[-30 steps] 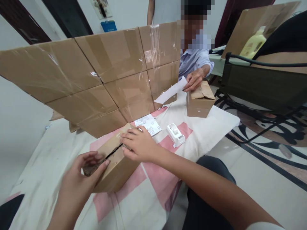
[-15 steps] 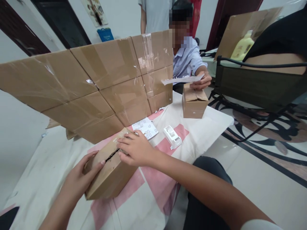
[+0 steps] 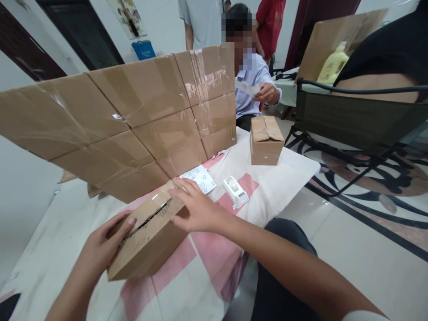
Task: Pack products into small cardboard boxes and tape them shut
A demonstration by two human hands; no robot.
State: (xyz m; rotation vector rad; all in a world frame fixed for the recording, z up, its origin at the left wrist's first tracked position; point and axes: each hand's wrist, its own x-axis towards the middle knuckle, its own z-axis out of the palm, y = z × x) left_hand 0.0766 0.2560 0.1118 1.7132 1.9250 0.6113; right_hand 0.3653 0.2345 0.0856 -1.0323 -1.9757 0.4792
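Co-worker's hand [image 3: 267, 93], holding a paper strip [image 3: 246, 88], has lifted clear of the small carton [image 3: 266, 140] since half a second ago. Left hand [image 3: 109, 240]: on the long box [image 3: 150, 236] at its near end, thumb on top, partly curled; firmness of hold cannot be told. Right hand [image 3: 197, 207]: over the box's far end, thumb and fingers parted, touching without clasping. Box lies on the cloth-covered table [image 3: 277, 174], dark slit along its top. Relative to box: printed sheet [image 3: 205, 180] just beyond far end; tape dispenser [image 3: 236, 191] to the right; small carton farther right, beyond dispenser; cardboard panel [image 3: 133, 120] upright behind.
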